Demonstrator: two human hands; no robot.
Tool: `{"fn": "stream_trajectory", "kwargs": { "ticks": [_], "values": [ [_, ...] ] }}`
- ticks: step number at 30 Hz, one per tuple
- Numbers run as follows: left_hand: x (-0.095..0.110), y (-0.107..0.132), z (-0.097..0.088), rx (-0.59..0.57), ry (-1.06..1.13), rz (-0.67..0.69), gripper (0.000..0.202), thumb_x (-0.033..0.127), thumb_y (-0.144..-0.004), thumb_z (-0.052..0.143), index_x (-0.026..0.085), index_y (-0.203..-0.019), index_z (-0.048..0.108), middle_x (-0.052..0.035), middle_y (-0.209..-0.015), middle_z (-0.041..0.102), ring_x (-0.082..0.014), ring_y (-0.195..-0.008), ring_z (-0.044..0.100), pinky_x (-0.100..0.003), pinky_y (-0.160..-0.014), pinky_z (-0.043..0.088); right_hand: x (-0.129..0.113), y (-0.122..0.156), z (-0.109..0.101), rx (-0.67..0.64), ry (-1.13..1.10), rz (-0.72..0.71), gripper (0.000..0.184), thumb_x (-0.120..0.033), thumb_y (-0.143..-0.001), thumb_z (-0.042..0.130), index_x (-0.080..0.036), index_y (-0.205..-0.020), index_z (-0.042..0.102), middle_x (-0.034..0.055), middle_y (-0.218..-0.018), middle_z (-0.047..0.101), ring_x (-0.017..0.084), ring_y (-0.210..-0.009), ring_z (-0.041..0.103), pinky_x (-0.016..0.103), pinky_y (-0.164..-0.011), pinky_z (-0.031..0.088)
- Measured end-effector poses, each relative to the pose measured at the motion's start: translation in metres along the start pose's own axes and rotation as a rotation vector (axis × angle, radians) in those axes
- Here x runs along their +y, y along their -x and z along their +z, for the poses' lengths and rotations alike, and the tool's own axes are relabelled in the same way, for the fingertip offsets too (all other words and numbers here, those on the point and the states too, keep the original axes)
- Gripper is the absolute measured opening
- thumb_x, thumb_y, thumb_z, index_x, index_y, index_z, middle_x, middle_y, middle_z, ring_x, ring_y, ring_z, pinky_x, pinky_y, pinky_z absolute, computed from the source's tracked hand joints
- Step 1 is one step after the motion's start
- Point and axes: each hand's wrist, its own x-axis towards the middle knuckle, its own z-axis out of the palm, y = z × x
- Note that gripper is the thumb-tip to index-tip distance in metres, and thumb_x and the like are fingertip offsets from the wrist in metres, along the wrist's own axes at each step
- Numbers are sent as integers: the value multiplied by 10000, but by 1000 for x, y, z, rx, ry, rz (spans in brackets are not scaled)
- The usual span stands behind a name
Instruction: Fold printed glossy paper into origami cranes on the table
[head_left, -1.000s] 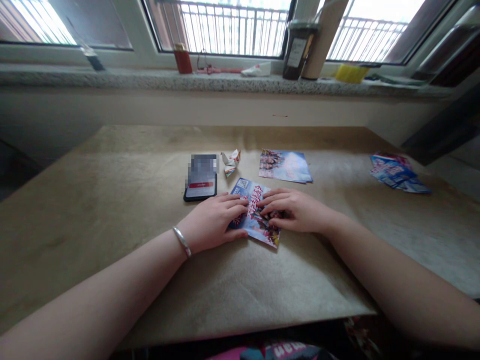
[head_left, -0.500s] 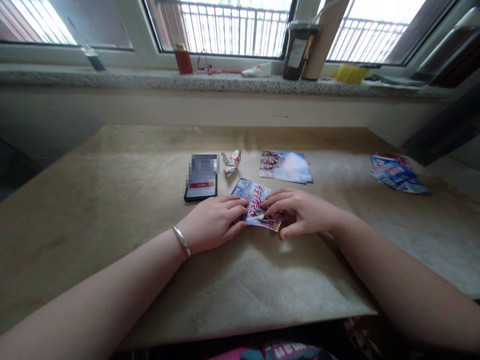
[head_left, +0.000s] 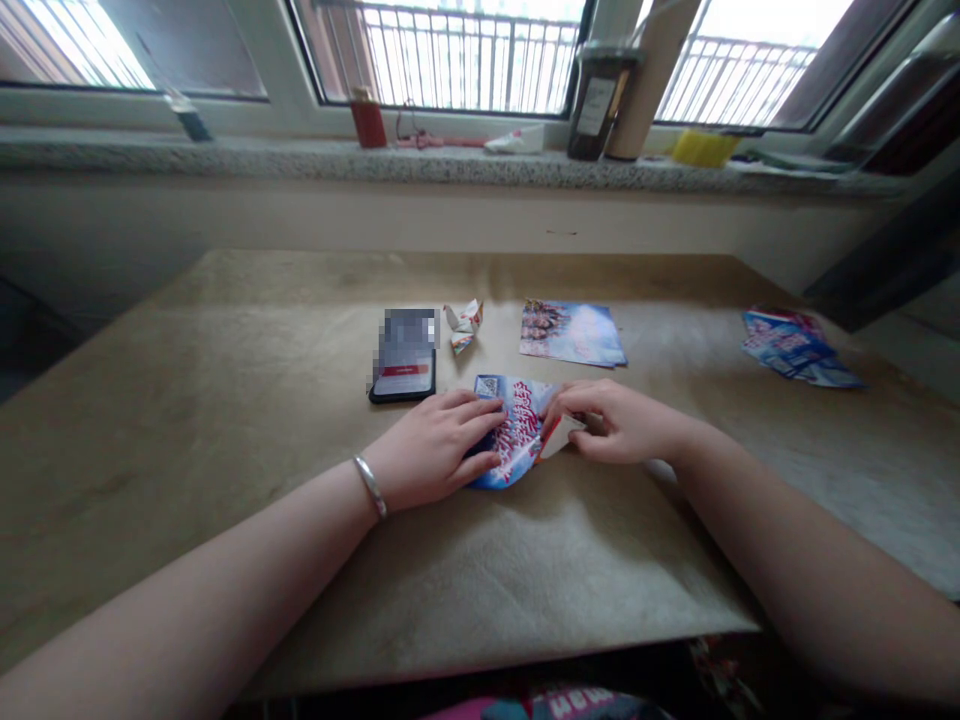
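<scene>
Head view: right hand bends the leaflet, well inside the table edge.

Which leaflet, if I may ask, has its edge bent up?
The leaflet under the left hand, bent by the right hand; rear leaflets and fanned stack lie untouched.

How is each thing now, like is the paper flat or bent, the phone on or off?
Printed paper: bent, right side curled up, pale underside showing
Left hand: flat on the paper
Right hand: pinching the curled side
Phone: screen up, lit
Small paper piece: folded
Sheets behind: lying flat
Far-right papers: overlapping, fanned out
Red container: upright
</scene>
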Motion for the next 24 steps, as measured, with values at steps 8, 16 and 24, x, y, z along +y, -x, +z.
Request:
{"fn": "stream_trajectory", "kwargs": {
  "ticks": [8, 16, 24],
  "values": [
    [-3, 0, 5, -16, -32, -7, 425, 419, -923, 435, 192, -1268, 537, -85, -1370, 494, -256, -1264, 431, -430, -1060, 359, 6, 2, -3, -52, 49, -50, 82, -165, -737, 489, -193, -735, 566, 35, -816, 591, 155, -751, 535, 270, -709, 423],
    [-1, 0, 3, 4, 57, 44, 351, 327, -918, 457, 156, -1209, 552, -101, -1283, 559, -234, -1225, 473, -394, -1052, 389, 6, -5, 16, 112, -63, 165, 229, -264, -809, 529, -180, -996, 631, 20, -803, 612, 114, -616, 489, 236, -589, 378],
    [-3, 1, 7, 55, 175, -19, 372, 211, -896, 439, 127, -1258, 455, -123, -1171, 595, -209, -1068, 576, -357, -939, 474, 7, -14, 31, 208, -87, 60, 144, -180, -835, 511, -185, -895, 642, 31, -838, 627, 130, -722, 548, 251, -666, 427]
  ]
}}
